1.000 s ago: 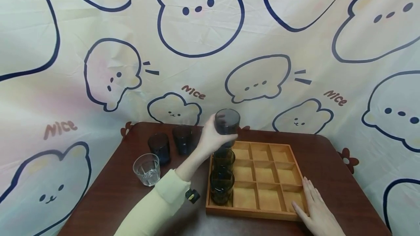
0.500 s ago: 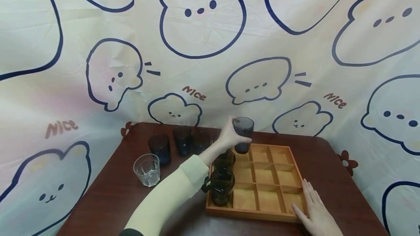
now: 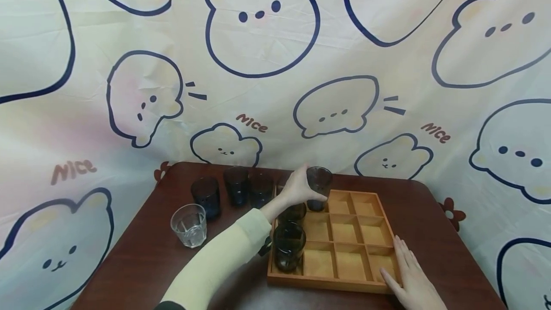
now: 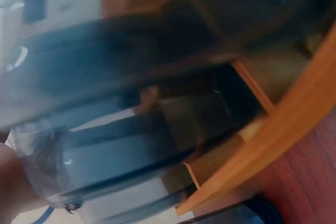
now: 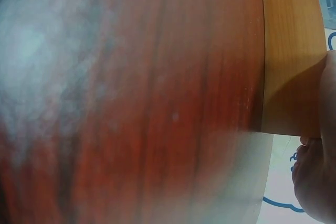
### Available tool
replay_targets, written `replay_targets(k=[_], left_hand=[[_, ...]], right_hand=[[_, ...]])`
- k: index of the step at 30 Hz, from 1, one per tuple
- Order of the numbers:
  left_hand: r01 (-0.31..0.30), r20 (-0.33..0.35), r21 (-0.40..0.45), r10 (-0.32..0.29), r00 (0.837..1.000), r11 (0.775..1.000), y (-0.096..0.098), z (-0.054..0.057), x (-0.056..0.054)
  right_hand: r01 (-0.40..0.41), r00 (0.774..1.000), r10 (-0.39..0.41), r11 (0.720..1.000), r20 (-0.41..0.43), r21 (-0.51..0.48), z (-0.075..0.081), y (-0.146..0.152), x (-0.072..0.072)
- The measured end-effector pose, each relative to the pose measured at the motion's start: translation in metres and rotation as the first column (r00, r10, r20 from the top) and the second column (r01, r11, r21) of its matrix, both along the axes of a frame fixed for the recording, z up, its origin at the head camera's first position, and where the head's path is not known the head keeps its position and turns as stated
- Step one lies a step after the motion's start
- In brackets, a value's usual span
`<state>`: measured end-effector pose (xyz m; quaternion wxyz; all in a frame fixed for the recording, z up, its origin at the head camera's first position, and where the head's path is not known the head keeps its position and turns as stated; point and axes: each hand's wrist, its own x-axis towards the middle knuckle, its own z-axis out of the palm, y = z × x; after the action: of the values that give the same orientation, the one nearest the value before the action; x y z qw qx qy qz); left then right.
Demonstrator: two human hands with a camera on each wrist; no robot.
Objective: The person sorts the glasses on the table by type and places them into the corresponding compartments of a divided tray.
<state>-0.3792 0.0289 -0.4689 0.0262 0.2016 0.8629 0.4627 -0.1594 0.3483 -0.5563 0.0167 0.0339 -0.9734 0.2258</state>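
My left hand (image 3: 299, 188) holds a dark tinted drinking glass (image 3: 319, 181) upright over the back row of the wooden divided tray (image 3: 327, 282), second column from the left. In the left wrist view the blurred glass (image 4: 110, 140) fills much of the picture. Dark glasses stand in the tray's left column: one at the front (image 3: 289, 250), one in the middle (image 3: 292, 213), and one behind, mostly hidden by the left hand. My right hand (image 3: 415, 279) rests at the tray's front right corner, fingers straight along the outer side, thumb over the rim.
Left of the tray, on the dark red-brown table (image 3: 142, 257), stand a clear glass (image 3: 189, 226) and several dark blue-tinted glasses (image 3: 205, 198). Behind the table hangs a cloth (image 3: 267, 99) printed with cartoon bears.
My left hand has carried the dark glass rightward from above the left column, then lowered it toward the back row's second compartment. The right hand stays at the tray's corner.
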Motion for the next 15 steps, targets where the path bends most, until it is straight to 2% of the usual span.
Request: replay_targets(k=[2, 4, 8, 10, 11, 15], left_hand=[[-0.007, -0.025, -0.032, 0.006, 1.0, 0.999, 0.001, -0.006, -0.002], [-0.023, -0.045, -0.058, 0.021, 0.999, 0.998, 0.001, -0.005, 0.0], [-0.055, -0.08, -0.112, 0.047, 0.996, 0.992, 0.0, 0.005, 0.007], [-0.07, -0.097, -0.129, 0.058, 0.994, 0.989, 0.0, 0.005, 0.007], [-0.078, -0.109, -0.142, 0.062, 0.992, 0.987, 0.0, 0.004, 0.007], [-0.095, -0.157, -0.164, 0.069, 0.985, 0.982, 0.003, -0.012, -0.001]], right_hand=[[-0.001, 1.0, 0.001, 1.0, -0.001, 0.004, 0.0, 0.0, 0.0], [0.001, 1.0, -0.001, 1.0, 0.002, 0.003, 0.0, 0.0, 0.0], [0.011, 1.0, -0.011, 1.0, 0.014, -0.005, 0.001, 0.0, -0.001], [0.014, 1.0, -0.014, 1.0, 0.016, -0.009, 0.0, 0.0, -0.001], [0.013, 1.0, -0.013, 1.0, 0.016, -0.01, 0.0, 0.0, -0.001], [0.011, 1.0, -0.011, 1.0, 0.014, -0.014, -0.001, 0.0, -0.001]])
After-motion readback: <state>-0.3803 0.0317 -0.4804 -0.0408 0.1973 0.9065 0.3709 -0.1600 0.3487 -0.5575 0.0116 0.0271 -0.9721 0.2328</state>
